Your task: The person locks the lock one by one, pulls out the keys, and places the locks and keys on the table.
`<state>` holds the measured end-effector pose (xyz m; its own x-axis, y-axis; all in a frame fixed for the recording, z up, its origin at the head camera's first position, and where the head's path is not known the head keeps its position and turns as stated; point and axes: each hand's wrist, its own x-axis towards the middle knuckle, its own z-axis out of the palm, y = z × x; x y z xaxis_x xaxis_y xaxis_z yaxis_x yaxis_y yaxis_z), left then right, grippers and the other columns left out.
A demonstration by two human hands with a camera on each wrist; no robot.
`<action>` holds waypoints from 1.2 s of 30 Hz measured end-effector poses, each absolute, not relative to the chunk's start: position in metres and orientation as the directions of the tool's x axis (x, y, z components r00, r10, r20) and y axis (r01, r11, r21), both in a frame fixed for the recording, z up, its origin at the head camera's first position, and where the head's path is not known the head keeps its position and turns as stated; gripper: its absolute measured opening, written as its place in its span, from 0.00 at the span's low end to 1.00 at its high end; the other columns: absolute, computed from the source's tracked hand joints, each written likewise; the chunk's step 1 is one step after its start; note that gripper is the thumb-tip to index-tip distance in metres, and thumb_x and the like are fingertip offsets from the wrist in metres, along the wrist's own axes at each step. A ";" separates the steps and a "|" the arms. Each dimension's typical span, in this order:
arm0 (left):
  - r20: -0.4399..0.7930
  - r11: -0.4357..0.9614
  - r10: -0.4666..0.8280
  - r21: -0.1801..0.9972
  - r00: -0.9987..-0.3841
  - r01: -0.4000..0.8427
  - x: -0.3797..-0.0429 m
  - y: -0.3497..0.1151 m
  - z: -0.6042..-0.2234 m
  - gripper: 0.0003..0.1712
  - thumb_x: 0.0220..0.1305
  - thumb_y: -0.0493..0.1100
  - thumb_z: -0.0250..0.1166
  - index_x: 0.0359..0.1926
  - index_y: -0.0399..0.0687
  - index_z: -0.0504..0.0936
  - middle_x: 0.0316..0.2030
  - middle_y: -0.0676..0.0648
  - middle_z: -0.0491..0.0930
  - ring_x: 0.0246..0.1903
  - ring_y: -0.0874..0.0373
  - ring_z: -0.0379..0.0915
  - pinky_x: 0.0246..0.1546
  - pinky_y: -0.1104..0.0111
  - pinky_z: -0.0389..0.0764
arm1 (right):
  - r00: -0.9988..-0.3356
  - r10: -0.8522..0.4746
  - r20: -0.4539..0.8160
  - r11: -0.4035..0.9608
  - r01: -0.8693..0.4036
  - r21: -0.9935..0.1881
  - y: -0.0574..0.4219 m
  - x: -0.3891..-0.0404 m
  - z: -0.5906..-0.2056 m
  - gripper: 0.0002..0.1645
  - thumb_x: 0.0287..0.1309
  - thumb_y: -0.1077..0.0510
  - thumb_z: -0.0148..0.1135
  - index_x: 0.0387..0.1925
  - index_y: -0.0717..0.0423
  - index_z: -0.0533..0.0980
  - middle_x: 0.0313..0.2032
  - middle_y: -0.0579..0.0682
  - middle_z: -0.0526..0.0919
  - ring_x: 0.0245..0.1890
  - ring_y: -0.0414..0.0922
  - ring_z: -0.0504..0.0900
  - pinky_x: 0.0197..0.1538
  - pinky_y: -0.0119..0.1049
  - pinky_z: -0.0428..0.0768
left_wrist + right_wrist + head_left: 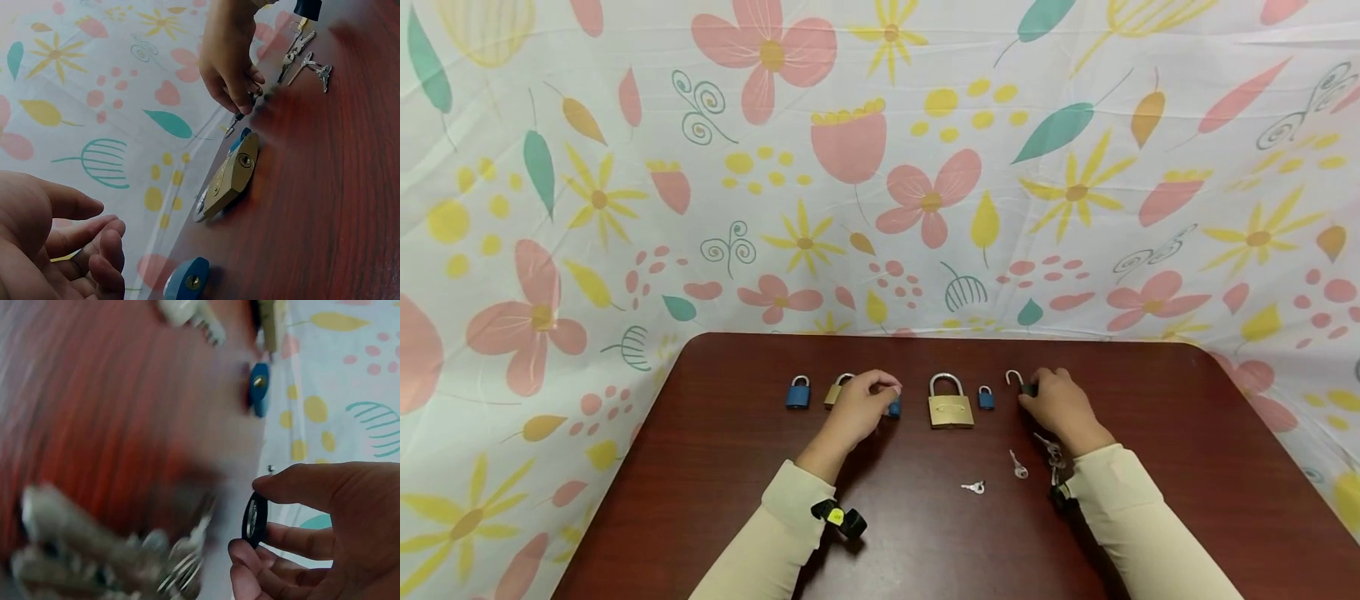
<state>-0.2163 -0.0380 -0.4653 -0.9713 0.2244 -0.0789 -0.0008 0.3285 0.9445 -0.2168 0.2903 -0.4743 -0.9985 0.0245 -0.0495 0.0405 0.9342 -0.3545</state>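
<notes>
My right hand (1062,407) pinches a small black padlock (248,532) between thumb and fingers; its raised shackle (1013,377) stands open in the head view. My left hand (859,410) hovers with loosely bent fingers and holds nothing. Beside its fingertips is a blue padlock (894,407), partly hidden in the head view and seen from its keyhole end (192,282) in the left wrist view. A large brass padlock (951,412) and a small blue padlock (986,399) stand between the two hands.
Left of my left hand are another blue padlock (797,395) and a partly covered brass padlock (832,394). Two loose keys, one nearer (973,487) and one farther (1018,467), lie on the dark wooden table (910,533). Several keys (1052,452) bunch below my right hand.
</notes>
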 end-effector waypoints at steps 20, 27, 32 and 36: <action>-0.023 0.211 0.298 0.977 -0.954 0.042 -0.207 -0.029 -0.456 0.14 0.72 0.46 0.61 0.49 0.41 0.83 0.38 0.35 0.84 0.25 0.60 0.75 0.26 0.68 0.74 | -0.963 -0.040 0.268 0.856 -0.171 -0.487 0.220 -0.187 -0.441 0.20 0.53 0.58 0.69 0.46 0.66 0.78 0.42 0.64 0.76 0.35 0.55 0.80 0.43 0.52 0.79; -0.047 0.196 0.329 0.980 -0.943 0.020 -0.201 -0.019 -0.458 0.20 0.75 0.55 0.58 0.50 0.43 0.82 0.35 0.43 0.85 0.25 0.60 0.75 0.26 0.71 0.72 | -0.969 -0.091 0.228 0.797 -0.208 -0.566 0.192 -0.175 -0.429 0.19 0.54 0.59 0.69 0.47 0.61 0.79 0.42 0.59 0.77 0.33 0.45 0.78 0.40 0.39 0.77; -0.068 0.154 0.330 0.988 -0.942 -0.017 -0.198 -0.018 -0.455 0.22 0.76 0.58 0.54 0.46 0.43 0.80 0.33 0.42 0.83 0.21 0.58 0.73 0.22 0.70 0.69 | -0.966 -0.143 0.214 0.765 -0.245 -0.596 0.178 -0.169 -0.429 0.19 0.54 0.60 0.71 0.48 0.59 0.79 0.40 0.54 0.76 0.33 0.43 0.76 0.38 0.35 0.75; -0.058 0.100 0.340 0.995 -0.939 -0.026 -0.196 -0.019 -0.455 0.21 0.77 0.52 0.54 0.40 0.36 0.78 0.26 0.47 0.78 0.17 0.60 0.66 0.21 0.71 0.67 | -0.955 -0.199 0.221 0.717 -0.295 -0.632 0.174 -0.166 -0.433 0.20 0.54 0.62 0.72 0.49 0.57 0.79 0.42 0.53 0.76 0.34 0.41 0.77 0.39 0.33 0.78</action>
